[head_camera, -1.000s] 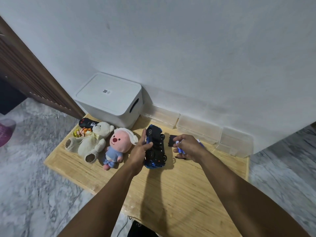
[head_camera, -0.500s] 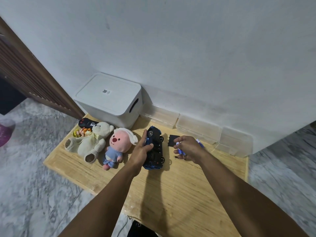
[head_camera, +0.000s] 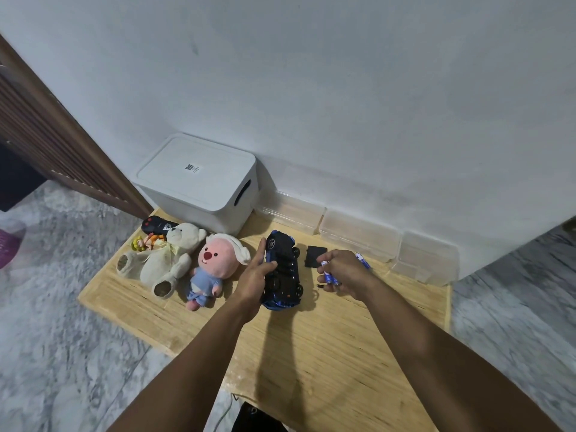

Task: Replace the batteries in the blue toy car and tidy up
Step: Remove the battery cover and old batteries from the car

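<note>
The blue toy car [head_camera: 283,272] lies upside down on the wooden table [head_camera: 311,344], its black underside and wheels up. My left hand [head_camera: 254,275] holds it by its left side, thumb curled over the underside. My right hand [head_camera: 341,271] hovers just right of the car and pinches blue batteries [head_camera: 328,275] in its fingers. Another blue battery [head_camera: 363,260] pokes out behind that hand. A black battery cover [head_camera: 313,255] lies on the table between the car and my right hand.
A white lidded box [head_camera: 199,182] stands at the back left. Three clear plastic boxes [head_camera: 358,232] line the wall. A cream teddy bear [head_camera: 165,260], a pink plush [head_camera: 215,266], a small figurine [head_camera: 145,243] and a black remote [head_camera: 157,226] lie left of the car.
My left hand turned the car slightly while keeping hold of it. My right hand with the batteries stayed almost where it was.
</note>
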